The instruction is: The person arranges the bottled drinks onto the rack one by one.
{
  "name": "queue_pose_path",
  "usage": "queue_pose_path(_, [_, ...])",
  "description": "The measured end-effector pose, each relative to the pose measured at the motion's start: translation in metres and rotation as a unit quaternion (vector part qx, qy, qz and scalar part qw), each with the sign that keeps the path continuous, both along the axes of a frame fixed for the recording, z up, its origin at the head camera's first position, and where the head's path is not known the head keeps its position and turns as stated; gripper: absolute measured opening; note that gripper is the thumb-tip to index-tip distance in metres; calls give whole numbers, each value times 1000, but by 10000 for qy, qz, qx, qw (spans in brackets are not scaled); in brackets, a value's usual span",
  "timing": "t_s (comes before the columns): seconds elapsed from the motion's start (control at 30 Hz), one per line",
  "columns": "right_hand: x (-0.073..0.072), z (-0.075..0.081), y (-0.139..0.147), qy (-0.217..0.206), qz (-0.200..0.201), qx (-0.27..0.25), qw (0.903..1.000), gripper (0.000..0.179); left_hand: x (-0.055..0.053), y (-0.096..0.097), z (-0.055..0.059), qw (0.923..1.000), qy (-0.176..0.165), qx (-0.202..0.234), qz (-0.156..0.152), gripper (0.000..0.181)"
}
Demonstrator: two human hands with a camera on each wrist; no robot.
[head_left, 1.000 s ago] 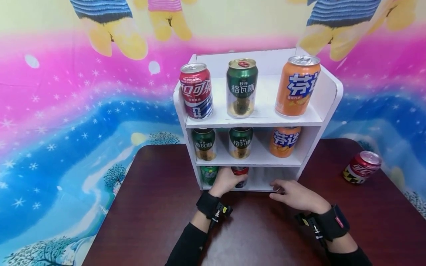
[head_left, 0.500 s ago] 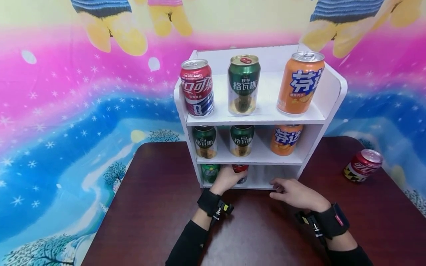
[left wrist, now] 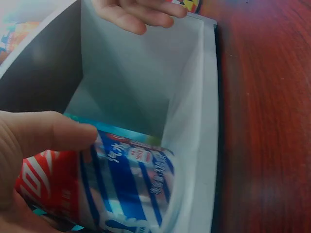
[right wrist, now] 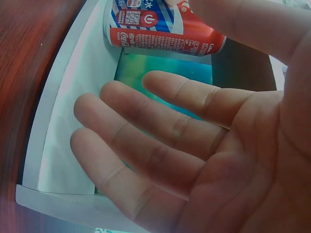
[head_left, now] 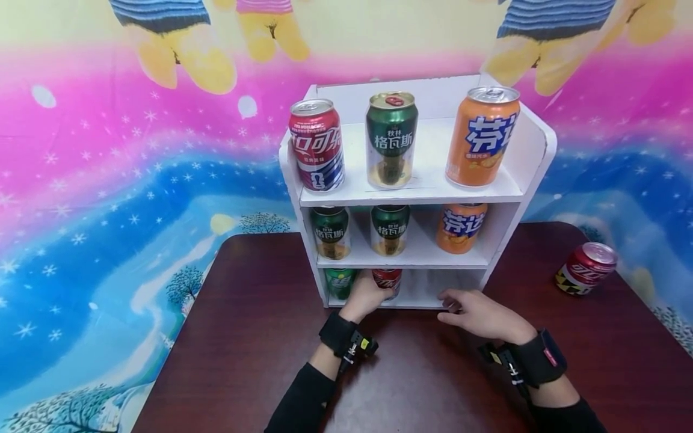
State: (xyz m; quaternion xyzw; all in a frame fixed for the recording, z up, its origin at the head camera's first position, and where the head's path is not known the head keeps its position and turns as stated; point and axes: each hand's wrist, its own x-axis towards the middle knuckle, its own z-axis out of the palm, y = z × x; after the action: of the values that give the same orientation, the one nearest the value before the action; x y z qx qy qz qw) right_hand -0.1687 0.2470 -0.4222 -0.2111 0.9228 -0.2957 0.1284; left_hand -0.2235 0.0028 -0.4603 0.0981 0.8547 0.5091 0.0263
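My left hand (head_left: 368, 296) grips a red cola can (head_left: 387, 279) standing on the bottom shelf of a white three-tier rack (head_left: 411, 263). In the left wrist view, the thumb lies across the front of this can, above its blue-and-white striped lower part (left wrist: 131, 184); the other fingers are mostly hidden. To its left a green can (head_left: 339, 282) is partly covered by the hand. My right hand (head_left: 482, 314) is held at the front of the bottom shelf's right side. Its fingers are spread and slightly bent, with nothing in them, as the right wrist view shows.
On the top shelf stand a red cola can (head_left: 316, 144), a green kvass can (head_left: 392, 141) and an orange soda can (head_left: 483, 137). The middle shelf bears two green kvass cans (head_left: 330, 233) and an orange can (head_left: 462, 228). Another red can (head_left: 586, 269) stands on the dark table (head_left: 243, 337), right.
The cola can in my left hand now shows more of its red, white-lettered side toward the head camera. Both hands stay nearly in place, and the head view shifts slightly.
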Motion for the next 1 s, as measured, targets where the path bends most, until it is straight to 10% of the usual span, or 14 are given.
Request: queue_pose_path(1.0, [2, 3, -1, -133, -45, -62, 9999, 50, 4, 8, -11, 9923, 1126, -402, 312, 75])
